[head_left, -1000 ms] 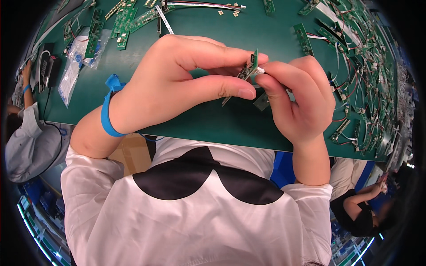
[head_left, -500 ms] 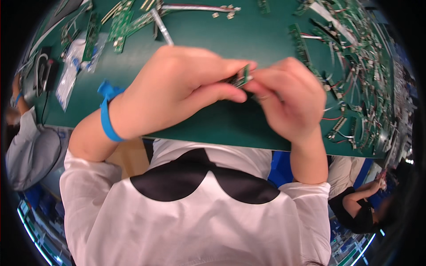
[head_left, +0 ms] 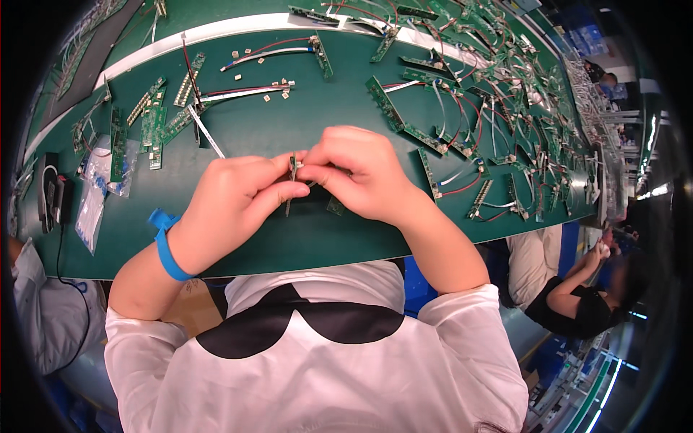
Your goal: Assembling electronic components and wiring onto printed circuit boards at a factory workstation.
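Note:
Over the near part of the table, my two hands meet in front of my body. My left hand (head_left: 242,189), with a blue band at the wrist, is closed, pinching a small green circuit board (head_left: 292,167) seen nearly edge-on between thumb and forefinger. My right hand (head_left: 364,173) is closed too, its thumb and forefinger pressed together at the board's right side by a small pale part. What those fingertips grip is hidden. Below the right hand, part of another green board (head_left: 336,206) shows. A white flat cable (head_left: 208,131) stretches up and left from behind my left hand.
Many wired circuit boards (head_left: 498,119) crowd the green table's right side. More boards (head_left: 153,123) and a clear plastic bag (head_left: 92,209) lie left. Small pale connectors (head_left: 267,98) are scattered beyond my hands. A black device with a cord (head_left: 63,198) sits far left. People sit at both sides.
The view has shifted, showing more of the table's far side. My hands remain together at the board; the right hand has turned, its knuckles now higher and its forearm slanting in from the right.

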A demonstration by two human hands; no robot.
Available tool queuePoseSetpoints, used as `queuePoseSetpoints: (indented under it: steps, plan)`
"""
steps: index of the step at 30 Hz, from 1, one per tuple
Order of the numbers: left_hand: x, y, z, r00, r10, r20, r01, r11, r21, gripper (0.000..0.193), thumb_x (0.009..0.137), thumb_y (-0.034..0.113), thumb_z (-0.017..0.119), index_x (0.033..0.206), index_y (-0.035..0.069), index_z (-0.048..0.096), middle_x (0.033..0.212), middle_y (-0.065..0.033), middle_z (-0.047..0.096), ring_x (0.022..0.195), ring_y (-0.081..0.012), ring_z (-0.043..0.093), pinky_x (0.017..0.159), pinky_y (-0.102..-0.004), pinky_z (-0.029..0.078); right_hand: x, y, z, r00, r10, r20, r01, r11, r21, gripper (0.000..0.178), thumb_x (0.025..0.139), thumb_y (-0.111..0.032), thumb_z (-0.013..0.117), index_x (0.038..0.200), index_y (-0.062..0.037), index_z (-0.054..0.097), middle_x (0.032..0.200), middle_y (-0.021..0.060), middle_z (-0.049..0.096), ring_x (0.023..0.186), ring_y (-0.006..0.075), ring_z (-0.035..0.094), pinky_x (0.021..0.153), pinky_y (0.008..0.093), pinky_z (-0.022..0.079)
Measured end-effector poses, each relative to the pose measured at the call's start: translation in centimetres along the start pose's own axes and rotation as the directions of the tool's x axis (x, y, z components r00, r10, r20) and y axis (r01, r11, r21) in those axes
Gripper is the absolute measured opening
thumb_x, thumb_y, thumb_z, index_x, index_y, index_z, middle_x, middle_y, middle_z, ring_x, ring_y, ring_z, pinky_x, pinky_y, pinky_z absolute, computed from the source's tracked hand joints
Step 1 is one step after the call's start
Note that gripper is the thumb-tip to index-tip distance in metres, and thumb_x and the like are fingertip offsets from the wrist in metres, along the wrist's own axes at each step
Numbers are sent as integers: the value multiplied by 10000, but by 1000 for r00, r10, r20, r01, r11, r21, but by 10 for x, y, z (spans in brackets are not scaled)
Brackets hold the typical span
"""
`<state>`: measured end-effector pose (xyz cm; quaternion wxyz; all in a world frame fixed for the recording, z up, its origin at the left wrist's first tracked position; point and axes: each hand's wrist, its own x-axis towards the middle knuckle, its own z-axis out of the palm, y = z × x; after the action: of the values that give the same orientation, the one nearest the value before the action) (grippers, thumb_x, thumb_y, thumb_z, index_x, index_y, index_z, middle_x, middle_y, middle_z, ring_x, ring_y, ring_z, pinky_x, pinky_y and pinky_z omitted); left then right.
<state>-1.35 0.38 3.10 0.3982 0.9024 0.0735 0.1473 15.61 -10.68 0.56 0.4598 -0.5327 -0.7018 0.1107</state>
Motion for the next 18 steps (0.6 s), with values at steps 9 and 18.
queuePoseSetpoints:
  steps: [9, 18]
  plan:
    - [0, -18, 2, 989, -66, -130, 2, 898, -441, 322, 870, 144, 568, 1173, 38, 569, 939, -116, 663, 770, -154, 631, 717, -253, 484, 7, -26, -73, 689, 644, -333, -469, 746, 472, 249, 956, -248, 431, 924, -6, 480, 887, 166, 637, 598, 212, 655, 475, 237, 510]
    - [2, -27, 10, 989, -120, 88, 145, 919, -367, 287, 902, 67, 495, 1175, 13, 561, 1018, -119, 648, 816, -154, 625, 750, -252, 484, 1, 36, -125, 441, 742, -505, -543, 669, 508, 267, 971, -233, 351, 1006, 29, 388, 983, 229, 598, 681, 310, 661, 467, 326, 553]
